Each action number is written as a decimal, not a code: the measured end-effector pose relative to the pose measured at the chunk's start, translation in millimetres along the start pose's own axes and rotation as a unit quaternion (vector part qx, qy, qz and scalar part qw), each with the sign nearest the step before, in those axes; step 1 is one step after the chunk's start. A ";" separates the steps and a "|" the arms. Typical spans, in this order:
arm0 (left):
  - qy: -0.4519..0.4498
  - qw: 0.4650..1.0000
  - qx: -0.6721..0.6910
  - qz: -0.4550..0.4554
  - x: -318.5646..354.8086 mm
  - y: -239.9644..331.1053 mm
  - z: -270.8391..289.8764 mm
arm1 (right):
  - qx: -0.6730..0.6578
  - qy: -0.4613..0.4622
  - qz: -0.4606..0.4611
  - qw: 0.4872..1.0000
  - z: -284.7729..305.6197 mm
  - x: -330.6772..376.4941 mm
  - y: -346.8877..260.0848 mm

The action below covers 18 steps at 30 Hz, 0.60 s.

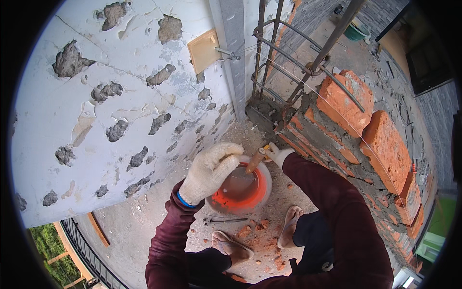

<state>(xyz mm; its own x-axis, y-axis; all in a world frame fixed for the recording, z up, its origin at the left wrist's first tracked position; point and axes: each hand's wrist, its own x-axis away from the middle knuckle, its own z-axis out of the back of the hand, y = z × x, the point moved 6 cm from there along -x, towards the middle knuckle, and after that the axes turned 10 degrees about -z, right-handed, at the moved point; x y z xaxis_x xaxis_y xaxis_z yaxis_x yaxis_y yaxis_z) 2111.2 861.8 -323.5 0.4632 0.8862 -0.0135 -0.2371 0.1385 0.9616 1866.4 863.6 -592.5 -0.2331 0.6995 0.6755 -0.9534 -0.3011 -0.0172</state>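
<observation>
A red-orange bucket point(263, 185) with a pale outer wall stands on the floor ahead of my feet, grey wet material inside it. My left hand point(211, 172), in a cream knitted glove, hangs above the bucket's left side; its fingers are bent loosely apart from the thumb and nothing shows between them. At the bucket's far right rim, my gloved right hand point(278, 154) is closed on a tool with a brown wooden handle point(254, 162) and a yellow part beside it. The tool's lower end is over the bucket, and its working end cannot be made out.
On the right rises a brick wall point(332, 144) with grey mortar and loose-looking top bricks point(385, 149); a string line runs along it. Steel rebar point(308, 72) stands at its far end. A chipped white wall point(120, 106) fills the left. Brick rubble point(255, 229) lies by my feet.
</observation>
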 end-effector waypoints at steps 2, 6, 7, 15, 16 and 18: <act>-0.020 0.998 -0.020 -0.064 -14.3 25.6 3.6 | 0.063 0.028 0.019 0.997 5.0 2.1 -6.7; -0.012 0.989 -0.052 -0.137 -34.2 55.1 14.0 | 0.106 0.082 0.080 0.988 22.2 -5.8 -12.7; 0.008 0.987 -0.056 -0.153 -35.9 54.9 15.3 | 0.108 0.064 0.072 0.989 27.9 -8.4 -13.0; 0.056 0.977 0.003 -0.204 -39.7 64.9 17.2 | -0.178 0.095 -0.053 0.978 51.1 8.6 19.4; 0.071 0.979 0.012 -0.190 -36.9 57.9 18.6 | -0.230 0.115 -0.078 0.963 60.9 13.6 21.9; 0.102 0.981 0.023 -0.163 -31.5 49.0 23.3 | -0.370 0.086 -0.106 0.919 78.6 26.5 18.8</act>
<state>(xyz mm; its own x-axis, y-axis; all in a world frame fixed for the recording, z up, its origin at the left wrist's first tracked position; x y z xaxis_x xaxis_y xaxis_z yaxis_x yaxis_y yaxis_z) 2104.9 830.4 -269.6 0.3266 0.8686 -0.3727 -0.0642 0.4138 0.9081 1857.3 825.6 -517.0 0.0060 0.8033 0.5955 -0.8355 0.3312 -0.4384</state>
